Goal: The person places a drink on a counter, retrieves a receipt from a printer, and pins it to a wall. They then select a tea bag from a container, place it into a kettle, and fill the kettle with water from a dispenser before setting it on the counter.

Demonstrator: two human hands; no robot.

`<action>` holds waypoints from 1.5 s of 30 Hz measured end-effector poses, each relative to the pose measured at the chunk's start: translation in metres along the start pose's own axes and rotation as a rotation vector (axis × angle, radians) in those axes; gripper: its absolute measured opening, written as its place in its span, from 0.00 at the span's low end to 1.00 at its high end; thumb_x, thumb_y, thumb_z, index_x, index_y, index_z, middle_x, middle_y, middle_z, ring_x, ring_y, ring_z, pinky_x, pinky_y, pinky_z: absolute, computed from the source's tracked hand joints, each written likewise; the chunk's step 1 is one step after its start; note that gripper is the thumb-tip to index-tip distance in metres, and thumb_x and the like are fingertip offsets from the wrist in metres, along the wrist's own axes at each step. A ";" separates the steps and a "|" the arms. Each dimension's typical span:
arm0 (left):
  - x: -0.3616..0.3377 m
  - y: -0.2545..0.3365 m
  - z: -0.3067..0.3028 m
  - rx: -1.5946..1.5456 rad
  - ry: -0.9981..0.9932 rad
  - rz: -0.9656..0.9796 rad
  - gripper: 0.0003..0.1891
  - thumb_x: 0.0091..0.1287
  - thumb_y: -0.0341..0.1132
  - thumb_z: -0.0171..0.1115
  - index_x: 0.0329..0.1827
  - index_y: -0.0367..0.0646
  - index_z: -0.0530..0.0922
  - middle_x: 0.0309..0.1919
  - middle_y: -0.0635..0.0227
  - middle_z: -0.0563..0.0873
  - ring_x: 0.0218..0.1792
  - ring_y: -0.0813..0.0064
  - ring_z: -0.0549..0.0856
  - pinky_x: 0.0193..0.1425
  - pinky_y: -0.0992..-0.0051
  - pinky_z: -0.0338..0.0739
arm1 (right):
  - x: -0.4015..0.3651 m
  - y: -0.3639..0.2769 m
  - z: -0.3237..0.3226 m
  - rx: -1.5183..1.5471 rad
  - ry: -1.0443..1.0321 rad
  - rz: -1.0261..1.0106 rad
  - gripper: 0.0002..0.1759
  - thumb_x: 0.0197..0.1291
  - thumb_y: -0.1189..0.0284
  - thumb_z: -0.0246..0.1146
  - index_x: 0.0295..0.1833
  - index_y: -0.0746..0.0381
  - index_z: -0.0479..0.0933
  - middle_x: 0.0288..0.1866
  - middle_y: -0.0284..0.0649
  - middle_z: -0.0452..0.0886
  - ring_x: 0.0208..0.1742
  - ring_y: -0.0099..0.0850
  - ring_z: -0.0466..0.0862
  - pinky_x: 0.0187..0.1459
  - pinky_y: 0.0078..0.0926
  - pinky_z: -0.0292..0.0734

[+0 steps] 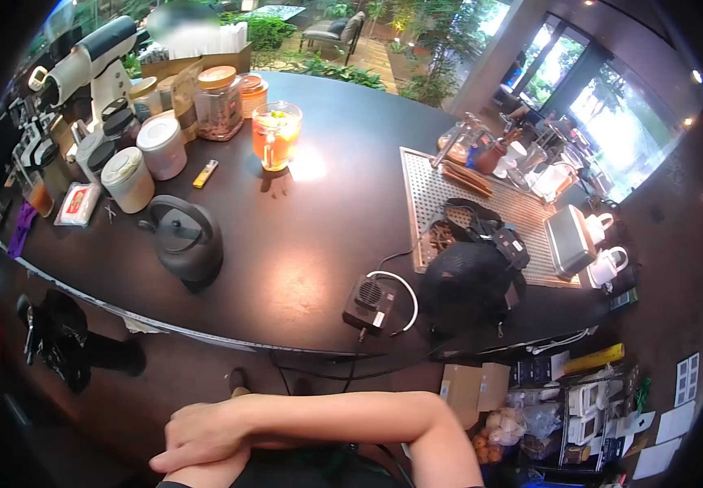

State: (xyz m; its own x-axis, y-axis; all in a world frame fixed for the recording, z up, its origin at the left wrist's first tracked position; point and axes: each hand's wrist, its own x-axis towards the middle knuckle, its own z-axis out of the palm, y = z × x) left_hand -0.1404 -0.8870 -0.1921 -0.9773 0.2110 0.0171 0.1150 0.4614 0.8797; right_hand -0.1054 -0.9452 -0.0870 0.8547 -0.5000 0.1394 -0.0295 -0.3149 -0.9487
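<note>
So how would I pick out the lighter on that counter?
On the dark counter, find the glass of orange drink near the far edge. Just left of it, beside a white jar, lies the lighter: the only small, slim yellow thing lying flat there.

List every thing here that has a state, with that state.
Glass cup, filled with orange drink, uncovered.
Kettle, upright, lid on.
Glass jar, tan lid on.
White canister, lid on.
Right hand, empty, laid over left forearm.

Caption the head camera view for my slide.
The right hand folded over left hand below a dark counter holding kettle, jars, orange drink.
</note>
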 end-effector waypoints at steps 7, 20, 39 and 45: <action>0.014 -0.017 -0.002 -0.036 -0.020 -0.019 0.10 0.61 0.32 0.64 0.45 0.44 0.84 0.29 0.62 0.87 0.30 0.69 0.85 0.38 0.71 0.78 | -0.106 -0.030 0.001 -0.229 0.419 0.164 0.16 0.67 0.60 0.55 0.44 0.62 0.79 0.37 0.43 0.81 0.37 0.40 0.80 0.40 0.36 0.73; -0.034 0.031 -0.082 -0.340 0.420 -0.293 0.07 0.60 0.30 0.68 0.39 0.37 0.85 0.28 0.62 0.88 0.29 0.81 0.84 0.36 0.78 0.78 | -0.196 0.024 0.100 0.237 1.652 0.511 0.08 0.52 0.77 0.71 0.38 0.65 0.81 0.31 0.30 0.82 0.34 0.16 0.78 0.37 0.16 0.73; -0.088 0.022 -0.088 0.149 0.301 -0.323 0.15 0.61 0.41 0.68 0.43 0.40 0.84 0.27 0.61 0.86 0.29 0.69 0.86 0.35 0.72 0.78 | -0.173 0.030 0.069 -0.761 1.246 0.434 0.06 0.54 0.69 0.68 0.34 0.58 0.79 0.27 0.35 0.77 0.30 0.34 0.79 0.32 0.29 0.75; -0.098 0.041 -0.103 0.195 0.257 -0.279 0.05 0.62 0.30 0.61 0.32 0.38 0.81 0.25 0.57 0.83 0.26 0.66 0.85 0.30 0.71 0.76 | -0.164 0.012 0.070 -0.693 1.252 0.458 0.07 0.54 0.69 0.69 0.35 0.59 0.79 0.30 0.35 0.78 0.31 0.33 0.79 0.31 0.28 0.75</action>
State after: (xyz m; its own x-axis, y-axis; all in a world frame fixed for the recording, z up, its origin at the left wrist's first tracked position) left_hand -0.0585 -0.9780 -0.1090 -0.9853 -0.1557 -0.0696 -0.1533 0.6302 0.7612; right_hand -0.2097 -0.8101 -0.1418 -0.2697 -0.8926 0.3614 -0.7027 -0.0742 -0.7076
